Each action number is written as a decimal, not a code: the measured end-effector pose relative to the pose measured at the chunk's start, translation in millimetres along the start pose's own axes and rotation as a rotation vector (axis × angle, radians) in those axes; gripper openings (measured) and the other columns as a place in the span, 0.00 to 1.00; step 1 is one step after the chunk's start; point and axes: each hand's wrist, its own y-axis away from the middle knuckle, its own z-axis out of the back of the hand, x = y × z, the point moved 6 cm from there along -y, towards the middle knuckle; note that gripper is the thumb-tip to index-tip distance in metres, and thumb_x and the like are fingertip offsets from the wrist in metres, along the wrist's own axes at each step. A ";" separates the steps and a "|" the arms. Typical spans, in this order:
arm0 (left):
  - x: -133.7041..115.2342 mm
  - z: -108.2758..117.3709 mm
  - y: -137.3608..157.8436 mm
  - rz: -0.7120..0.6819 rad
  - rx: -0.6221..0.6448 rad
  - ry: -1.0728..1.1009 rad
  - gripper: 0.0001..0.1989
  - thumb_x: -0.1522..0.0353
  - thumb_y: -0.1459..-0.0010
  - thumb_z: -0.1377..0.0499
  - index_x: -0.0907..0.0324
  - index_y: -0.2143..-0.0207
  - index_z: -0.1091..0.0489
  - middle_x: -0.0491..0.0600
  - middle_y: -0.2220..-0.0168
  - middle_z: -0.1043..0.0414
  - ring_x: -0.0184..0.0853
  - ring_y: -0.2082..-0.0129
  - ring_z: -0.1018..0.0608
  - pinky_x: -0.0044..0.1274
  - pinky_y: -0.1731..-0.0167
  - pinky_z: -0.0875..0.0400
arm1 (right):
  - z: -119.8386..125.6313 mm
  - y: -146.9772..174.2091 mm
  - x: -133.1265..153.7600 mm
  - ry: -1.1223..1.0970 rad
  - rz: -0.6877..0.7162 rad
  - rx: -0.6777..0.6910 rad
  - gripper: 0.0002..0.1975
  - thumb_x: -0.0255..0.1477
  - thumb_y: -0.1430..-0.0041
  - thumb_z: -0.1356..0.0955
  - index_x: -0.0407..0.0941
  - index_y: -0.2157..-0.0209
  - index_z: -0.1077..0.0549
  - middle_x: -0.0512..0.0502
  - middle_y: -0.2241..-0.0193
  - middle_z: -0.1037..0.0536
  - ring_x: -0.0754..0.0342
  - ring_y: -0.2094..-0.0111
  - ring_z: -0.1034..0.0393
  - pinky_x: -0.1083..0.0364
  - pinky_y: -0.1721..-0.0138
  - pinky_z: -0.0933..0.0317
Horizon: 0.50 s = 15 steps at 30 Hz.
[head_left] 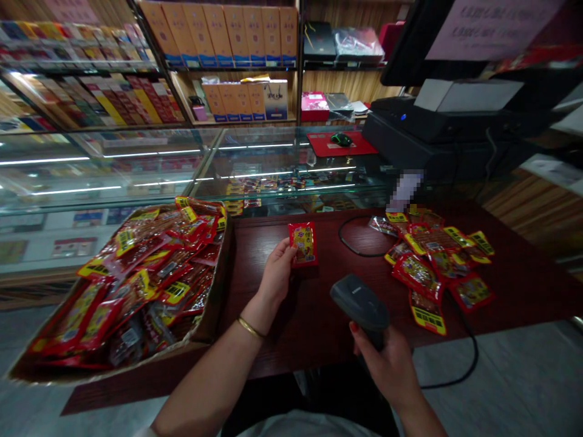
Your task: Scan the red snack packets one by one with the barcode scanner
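My left hand (277, 270) pinches the left edge of a small red-and-yellow snack packet (304, 244), held above the dark red wooden counter. In my right hand (392, 361) is a dark grey barcode scanner (359, 300), its head tilted up toward the packet but apart from it. To the left stands a cardboard box (214, 297) heaped with similar packets (159, 261). On the right part of the counter lies a loose pile of red-and-yellow packets (423, 267). My right palm and the scanner's grip are partly hidden.
A black cable (348, 246) loops over the counter (255, 243), and another stretch hangs past its front edge. Behind is a glass display case (255, 155) with a mouse (341, 139) on a red mat. A dark register machine with a monitor (428, 36) stands back right.
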 end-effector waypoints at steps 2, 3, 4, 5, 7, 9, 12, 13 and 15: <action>6.1 -0.8 0.6 0.050 0.005 -0.069 0.20 0.66 0.49 0.31 0.60 0.53 0.26 0.48 0.63 0.17 0.35 0.68 0.17 0.25 0.65 0.21 | 3.4 0.3 -1.2 -0.004 0.035 0.007 0.21 0.48 0.37 0.30 0.48 0.75 0.25 0.50 0.83 0.24 0.51 0.81 0.27 0.56 0.74 0.33; 10.1 -3.1 1.3 0.071 0.017 -0.093 0.21 0.66 0.49 0.30 0.60 0.53 0.27 0.48 0.63 0.17 0.35 0.69 0.17 0.25 0.66 0.21 | 5.9 0.9 -2.5 -0.008 0.048 0.006 0.20 0.47 0.36 0.30 0.48 0.75 0.24 0.50 0.84 0.24 0.51 0.81 0.27 0.56 0.74 0.32; 15.5 -7.4 2.4 0.094 0.038 -0.106 0.22 0.66 0.50 0.29 0.59 0.53 0.27 0.49 0.63 0.17 0.35 0.69 0.16 0.25 0.67 0.21 | 9.1 1.8 -4.3 -0.014 0.057 0.001 0.20 0.47 0.36 0.30 0.47 0.74 0.24 0.50 0.84 0.24 0.50 0.81 0.27 0.56 0.74 0.32; 22.5 -14.3 3.8 0.125 0.069 -0.113 0.22 0.66 0.50 0.28 0.59 0.53 0.27 0.50 0.61 0.17 0.35 0.68 0.16 0.25 0.67 0.20 | 12.6 3.0 -6.5 -0.022 0.063 -0.004 0.19 0.46 0.36 0.30 0.47 0.74 0.23 0.50 0.85 0.25 0.50 0.81 0.27 0.56 0.74 0.32; 40.5 -36.2 6.7 0.197 0.142 -0.122 0.23 0.67 0.51 0.27 0.59 0.53 0.27 0.52 0.59 0.17 0.36 0.67 0.16 0.24 0.67 0.20 | 21.6 6.6 -11.4 -0.044 0.071 -0.032 0.18 0.45 0.36 0.30 0.47 0.73 0.22 0.50 0.84 0.24 0.51 0.82 0.27 0.56 0.74 0.32; 60.9 -70.6 7.2 0.261 0.231 -0.129 0.21 0.69 0.50 0.27 0.59 0.54 0.26 0.54 0.58 0.17 0.36 0.66 0.16 0.24 0.67 0.20 | 32.6 11.1 -17.8 -0.057 0.064 -0.081 0.18 0.44 0.36 0.30 0.47 0.73 0.22 0.49 0.84 0.23 0.51 0.82 0.27 0.56 0.74 0.31; 86.1 -140.6 -2.2 0.320 0.357 -0.120 0.15 0.71 0.48 0.29 0.61 0.59 0.25 0.53 0.61 0.18 0.33 0.68 0.17 0.24 0.66 0.20 | 47.9 17.3 -31.6 -0.064 -0.001 -0.141 0.20 0.46 0.37 0.30 0.46 0.76 0.24 0.49 0.84 0.24 0.51 0.81 0.28 0.56 0.74 0.32; 91.4 -166.3 -8.0 0.333 0.403 -0.108 0.13 0.71 0.48 0.29 0.61 0.59 0.25 0.53 0.62 0.18 0.33 0.68 0.18 0.25 0.64 0.20 | 52.0 18.7 -36.4 -0.068 -0.027 -0.155 0.21 0.47 0.37 0.30 0.46 0.77 0.24 0.49 0.84 0.23 0.51 0.81 0.27 0.56 0.75 0.32; 97.3 -213.4 -20.3 0.364 0.492 -0.084 0.13 0.72 0.46 0.30 0.62 0.58 0.24 0.54 0.64 0.18 0.33 0.68 0.18 0.28 0.59 0.20 | 59.3 20.4 -43.6 -0.075 -0.051 -0.193 0.24 0.49 0.37 0.30 0.46 0.78 0.25 0.48 0.83 0.23 0.51 0.81 0.27 0.57 0.77 0.33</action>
